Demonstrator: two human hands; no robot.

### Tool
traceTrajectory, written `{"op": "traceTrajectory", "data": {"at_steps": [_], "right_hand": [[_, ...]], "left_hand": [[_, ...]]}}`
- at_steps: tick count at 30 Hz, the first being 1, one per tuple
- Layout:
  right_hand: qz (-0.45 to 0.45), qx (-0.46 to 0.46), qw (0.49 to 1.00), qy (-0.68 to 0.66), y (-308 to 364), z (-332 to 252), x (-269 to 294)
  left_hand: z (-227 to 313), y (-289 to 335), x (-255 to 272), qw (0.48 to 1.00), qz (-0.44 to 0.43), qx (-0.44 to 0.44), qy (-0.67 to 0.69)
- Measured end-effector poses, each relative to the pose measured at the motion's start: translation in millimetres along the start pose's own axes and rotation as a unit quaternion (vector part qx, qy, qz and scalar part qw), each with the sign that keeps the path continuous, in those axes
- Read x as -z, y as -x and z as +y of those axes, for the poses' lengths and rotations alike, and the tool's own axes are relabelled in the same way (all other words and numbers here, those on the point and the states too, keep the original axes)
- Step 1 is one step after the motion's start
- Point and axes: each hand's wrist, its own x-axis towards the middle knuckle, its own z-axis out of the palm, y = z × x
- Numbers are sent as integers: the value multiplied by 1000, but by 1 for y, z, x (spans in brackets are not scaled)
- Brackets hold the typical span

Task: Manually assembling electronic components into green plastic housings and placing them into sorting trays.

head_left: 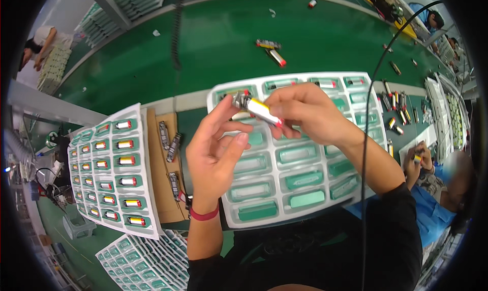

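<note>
My right hand (310, 110) pinches a small cylindrical battery (259, 109) between thumb and fingers. It has a white body, a yellow band, a red end and a dark frame with metal parts at its left end. That left end lies by the index fingertip of my left hand (213, 149); whether they touch I cannot tell. My left hand is open, its thumb and fingers apart. Beneath both hands is a white tray (273, 175) with green-looking pockets. Several of its far pockets hold similar batteries, and many nearer ones hold none.
A filled tray (113, 173) stands at left, beside brown cardboard (162, 192) with dark frames (174, 147) on it. Stacked trays (142, 263) are at lower left. Loose batteries (276, 57) lie on the green belt (218, 42). A black cable (367, 138) hangs in front. A co-worker's hands (419, 161) are at right.
</note>
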Motion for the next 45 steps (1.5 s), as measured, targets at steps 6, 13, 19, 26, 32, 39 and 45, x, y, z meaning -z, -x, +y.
{"op": "traceTrajectory", "data": {"at_steps": [6,13,19,26,32,39,45], "right_hand": [[41,-27,999,-8,47,10,-8],[100,46,994,25,61,20,-5],[95,198,974,60,70,43,0],[92,151,984,7,77,38,8],[107,186,973,-81,78,43,14],[292,329,891,-108,96,24,60],[357,398,822,-195,121,3,72]], "left_hand": [[-2,12,-5,997,-76,-30,11],[-7,19,-20,997,-29,-34,-56],[-12,16,-23,997,-9,-66,-37],[-15,14,-28,998,-13,-58,-15],[-4,9,-39,997,-63,-42,-24],[0,-41,-82,965,-109,7,-237],[-57,-91,-134,786,-295,-182,-512]]}}
